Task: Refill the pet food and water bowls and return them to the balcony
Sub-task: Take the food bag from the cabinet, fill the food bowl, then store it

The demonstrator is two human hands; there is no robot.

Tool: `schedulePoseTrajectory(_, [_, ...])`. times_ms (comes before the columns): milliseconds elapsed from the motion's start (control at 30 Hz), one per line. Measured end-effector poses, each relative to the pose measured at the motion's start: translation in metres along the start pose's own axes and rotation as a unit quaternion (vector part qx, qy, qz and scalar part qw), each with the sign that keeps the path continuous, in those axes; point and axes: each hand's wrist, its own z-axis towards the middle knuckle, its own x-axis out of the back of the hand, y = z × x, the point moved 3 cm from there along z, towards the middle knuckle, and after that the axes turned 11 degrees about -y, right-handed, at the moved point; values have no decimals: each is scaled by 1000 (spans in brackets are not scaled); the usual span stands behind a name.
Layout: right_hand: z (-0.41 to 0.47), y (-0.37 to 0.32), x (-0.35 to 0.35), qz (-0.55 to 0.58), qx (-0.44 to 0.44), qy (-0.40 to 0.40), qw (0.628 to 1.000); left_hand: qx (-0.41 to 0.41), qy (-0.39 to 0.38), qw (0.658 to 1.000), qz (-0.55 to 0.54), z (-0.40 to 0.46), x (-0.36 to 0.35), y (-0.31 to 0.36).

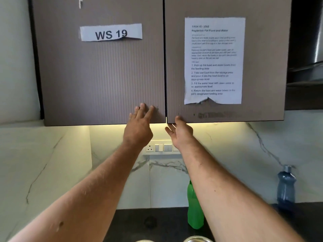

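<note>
Two metal bowls show only as slivers of shiny rim at the bottom edge of the view, on the dark counter. The left bowl point(144, 240) lies beside the right bowl point(198, 239), contents hidden.

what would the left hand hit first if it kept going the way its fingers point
The left hand points up and forward, so it would likely meet the left cabinet door near its bottom edge. Its fingertips already seem to touch it, though depth is unclear.
</note>
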Motion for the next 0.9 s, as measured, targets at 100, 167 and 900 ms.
schedulePoseTrajectory(100, [-2, 1, 0, 30, 7, -2, 1000, -16, -11, 999, 40, 3, -7, -7])
schedulePoseTrajectory(167, [-6, 4, 1, 44, 14, -1, 999, -19, -24, 998, 54, 4, -10, -13])
schedulePoseTrajectory(900, [-177, -67, -3, -90, 219, 46, 970, 6, -245, 963, 111, -15, 19, -2])
